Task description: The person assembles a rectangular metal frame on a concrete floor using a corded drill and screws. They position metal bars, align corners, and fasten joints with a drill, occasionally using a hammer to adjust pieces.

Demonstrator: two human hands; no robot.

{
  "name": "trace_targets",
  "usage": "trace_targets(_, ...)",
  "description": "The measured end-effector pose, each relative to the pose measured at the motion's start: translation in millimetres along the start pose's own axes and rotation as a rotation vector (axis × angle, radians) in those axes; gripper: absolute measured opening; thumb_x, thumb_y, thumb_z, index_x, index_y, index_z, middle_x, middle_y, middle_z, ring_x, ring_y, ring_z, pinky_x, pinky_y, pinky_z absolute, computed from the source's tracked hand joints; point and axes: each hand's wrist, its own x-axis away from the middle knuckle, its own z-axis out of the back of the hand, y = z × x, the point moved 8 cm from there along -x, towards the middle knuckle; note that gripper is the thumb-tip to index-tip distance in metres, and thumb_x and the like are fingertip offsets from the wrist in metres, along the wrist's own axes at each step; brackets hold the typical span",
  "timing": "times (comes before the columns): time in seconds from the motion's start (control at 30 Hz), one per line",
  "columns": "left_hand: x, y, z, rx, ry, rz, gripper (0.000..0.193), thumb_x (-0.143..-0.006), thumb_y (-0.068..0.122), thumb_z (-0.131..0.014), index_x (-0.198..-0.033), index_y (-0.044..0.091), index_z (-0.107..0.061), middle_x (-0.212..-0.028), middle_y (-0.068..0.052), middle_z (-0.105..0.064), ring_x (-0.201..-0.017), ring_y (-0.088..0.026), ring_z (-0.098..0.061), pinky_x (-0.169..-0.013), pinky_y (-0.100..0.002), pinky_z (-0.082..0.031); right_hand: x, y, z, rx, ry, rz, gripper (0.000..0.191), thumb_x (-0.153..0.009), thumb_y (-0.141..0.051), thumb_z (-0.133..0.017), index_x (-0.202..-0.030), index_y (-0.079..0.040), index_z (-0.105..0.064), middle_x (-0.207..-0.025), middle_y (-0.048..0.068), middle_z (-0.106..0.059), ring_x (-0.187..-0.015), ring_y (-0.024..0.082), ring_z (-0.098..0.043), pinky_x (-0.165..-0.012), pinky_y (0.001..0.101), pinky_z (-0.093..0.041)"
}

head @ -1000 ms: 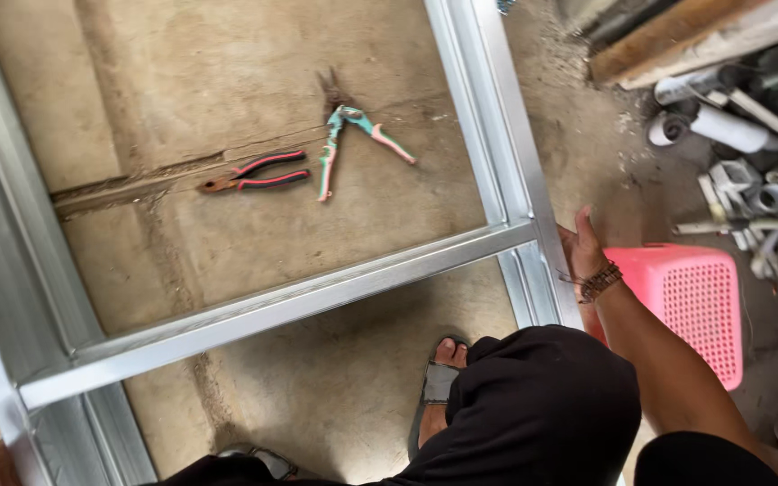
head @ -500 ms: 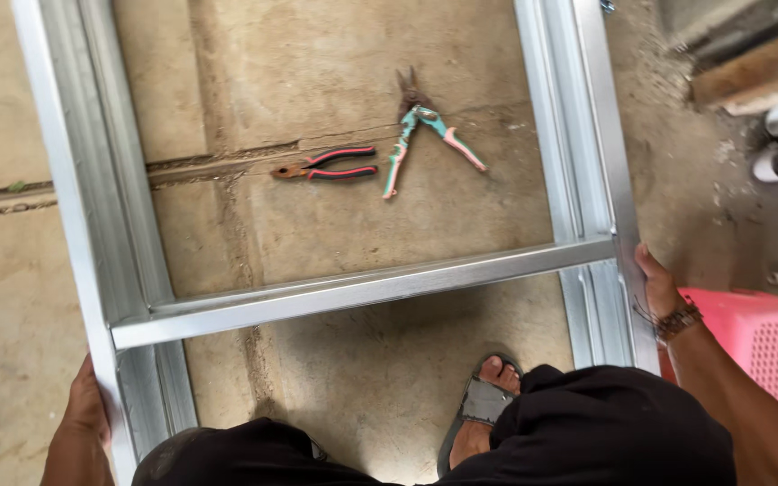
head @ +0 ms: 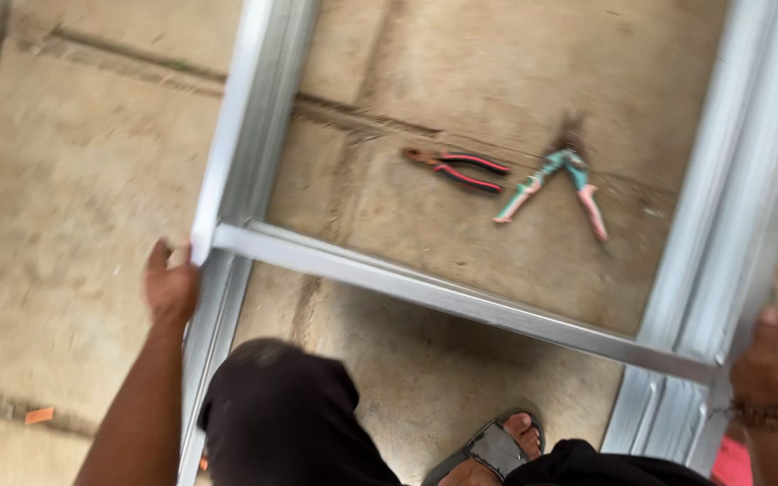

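Metal frame point(head: 461, 301) gripped between hands: left point(head: 170, 286), right point(head: 774, 360).

Left hand point(head: 171, 286) gripping, arm extended, right hand point(head: 774, 360) fingers curled, beaded wrist

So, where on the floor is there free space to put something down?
Bare concrete floor lies left of the left metal rail, beyond the left hand. Inside the frame, the patch above the crossbar is partly taken by the red pliers and the teal snips. Below it, a sandalled foot crowds the space.
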Motion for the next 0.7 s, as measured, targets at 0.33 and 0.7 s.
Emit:
trace_targets(0.33,38,19,-36,-0.324,-0.326,0.289,0.176,-0.039,0.098,-0.071,-0.157,-0.009,0.004,-0.168,-0.023,0.000,-0.156,-0.039,0.006,-0.118,-0.071,0.005,-40,-264,-395,0.511,-1.034,0.357,0.111,-0.069,-0.050,-0.090,-0.154,-0.002,-0.036,-0.149,0.029,-0.045,-0.136,0.043,-0.044,-0.110,0.0470,-0.041)
trace_targets(0.7,44,-4,-16,0.034,-0.196,0.340,0.164,-0.043,0.085,-0.085,-0.150,-0.011,-0.007,-0.158,-0.027,-0.011,-0.152,-0.044,0.001,-0.122,-0.060,0.005,-31,-318,-412,0.780,-0.955,0.194,0.072,-0.068,-0.042,-0.091,-0.122,-0.002,-0.066,-0.113,0.024,-0.072,-0.105,0.039,-0.070,-0.094,0.0477,-0.055)
